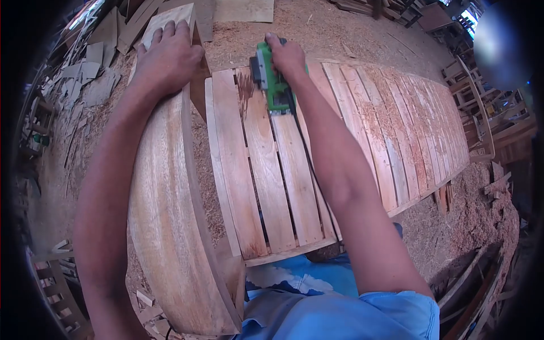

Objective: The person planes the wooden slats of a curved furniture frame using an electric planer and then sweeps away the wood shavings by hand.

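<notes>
In my right hand [288, 56] is a green electric planer [276, 85], its body resting on the slats near their far end. My fingers wrap round its handle, and a black cord trails back along my forearm. Dark shavings [245, 88] show beside the planer's left side. My left hand [170, 56] lies on the far end of a tall wooden panel [164, 215], fingers spread over its top. The slatted wooden platform [258, 141] runs from beside this panel to the right, with narrow gaps between its slats.
Wood shavings [226, 48] cover the ground. Scrap boards [90, 71] lie at the far left. Wooden frames [481, 107] stand at the right, and more timber [476, 283] lies at the lower right. Shavings are scattered over the platform's right part.
</notes>
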### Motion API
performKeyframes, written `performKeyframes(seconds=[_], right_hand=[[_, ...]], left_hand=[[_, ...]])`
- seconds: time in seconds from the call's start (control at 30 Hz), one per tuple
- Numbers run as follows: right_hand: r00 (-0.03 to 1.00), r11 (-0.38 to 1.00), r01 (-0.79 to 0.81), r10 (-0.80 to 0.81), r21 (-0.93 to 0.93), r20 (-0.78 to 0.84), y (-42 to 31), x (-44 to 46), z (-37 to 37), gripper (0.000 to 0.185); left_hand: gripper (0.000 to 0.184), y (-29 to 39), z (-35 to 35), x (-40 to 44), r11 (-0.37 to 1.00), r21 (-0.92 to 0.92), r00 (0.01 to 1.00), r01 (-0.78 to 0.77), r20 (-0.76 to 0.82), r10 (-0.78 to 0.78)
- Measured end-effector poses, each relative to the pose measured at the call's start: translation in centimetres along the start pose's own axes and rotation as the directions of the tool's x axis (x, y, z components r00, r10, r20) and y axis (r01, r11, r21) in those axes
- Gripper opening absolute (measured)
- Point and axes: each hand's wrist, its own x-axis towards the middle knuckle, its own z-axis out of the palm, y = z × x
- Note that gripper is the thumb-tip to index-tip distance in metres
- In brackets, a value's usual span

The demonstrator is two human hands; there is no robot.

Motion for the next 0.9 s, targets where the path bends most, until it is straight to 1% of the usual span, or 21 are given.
performKeyframes(seconds=[0.07, 0.1, 0.2, 0.23, 0.27, 0.33, 0.37, 0.4, 0.43, 0.53, 0.6, 0.7, 0.8, 0.87, 0.9], right_hand=[[1.0, 0.999, 0.031, -0.031, 0.025, -0.004, -0.1, 2.2, 0.6, 0.084], [0.999, 0.999, 0.032, -0.032, 0.027, -0.001, 0.8, 1.8, 0.8, 0.084], [0.999, 1.0, -0.02, 0.019, 0.022, 0.047, 0.6, -1.8, -0.5, 0.086], [0.996, 0.998, -0.063, 0.061, 0.029, 0.067, 0.7, -4.6, -1.5, 0.087], [0.992, 0.995, -0.099, 0.096, 0.033, 0.086, 0.7, -8.8, -2.7, 0.089], [0.991, 0.99, -0.135, 0.136, -0.033, 0.018, 1.1, -17.8, -4.6, 0.092], [0.982, 0.983, -0.183, 0.183, -0.009, 0.046, 2.1, -22.2, -5.5, 0.09], [0.976, 0.977, -0.193, 0.181, 0.09, 0.12, 2.4, -27.3, -7.0, 0.083], [0.982, 0.978, -0.186, 0.183, 0.093, 0.039, 2.7, -32.6, -7.7, 0.072], [0.965, 0.96, -0.248, 0.231, 0.133, 0.127, 2.7, -45.9, -10.6, 0.057], [0.93, 0.928, -0.349, 0.326, 0.133, 0.17, 1.6, -51.2, -11.7, 0.051], [0.941, 0.934, -0.325, 0.304, 0.15, 0.147, 1.4, -52.5, -11.0, 0.053], [0.948, 0.948, -0.301, 0.286, 0.106, 0.136, 0.7, -49.5, -10.2, 0.055], [0.965, 0.965, -0.25, 0.242, 0.075, 0.104, 0.5, -46.9, -8.9, 0.058], [0.971, 0.972, -0.227, 0.221, 0.059, 0.088, 0.3, -45.6, -8.3, 0.059]], left_hand=[[0.073, -0.2, -1.2, 1.0, 0.998, 0.049, 0.991, 0.027, 0.131, -0.033], [0.076, 0.1, -1.3, 1.2, 0.997, 0.066, 0.976, 0.036, 0.212, -0.049], [0.073, -2.8, 1.3, 2.5, 0.999, 0.022, 0.989, -0.048, 0.138, 0.045], [0.075, 4.4, -8.8, -1.9, 0.965, -0.155, 0.925, 0.211, 0.351, -0.146], [0.074, 4.4, -8.5, -1.9, 0.972, -0.113, 0.922, 0.205, 0.356, -0.153], [0.074, 3.4, -6.3, -0.4, 0.979, -0.03, 0.921, 0.201, 0.347, -0.179], [0.073, 1.2, -3.2, 0.9, 0.992, -0.015, 0.961, 0.122, 0.253, -0.114], [0.071, -2.1, 1.3, 2.5, 0.999, 0.009, 0.986, 0.045, 0.159, -0.046], [0.07, -3.5, 3.6, 3.2, 0.999, 0.041, 0.997, -0.033, 0.07, 0.03], [0.066, -1.3, 0.6, 1.7, 0.998, -0.05, 0.995, -0.04, 0.093, 0.045], [0.066, -1.5, 0.7, 1.6, 0.998, -0.047, 0.996, -0.05, 0.067, 0.053], [0.066, -1.5, 1.0, 1.5, 0.997, -0.047, 0.996, -0.057, 0.07, 0.06], [0.066, -1.2, 0.4, 1.3, 0.998, -0.052, 0.995, -0.042, 0.089, 0.046], [0.065, -0.9, -0.2, 1.3, 0.999, -0.043, 0.992, -0.032, 0.121, 0.037], [0.066, -0.9, -0.1, 1.2, 0.998, -0.059, 0.994, -0.029, 0.106, 0.035]])
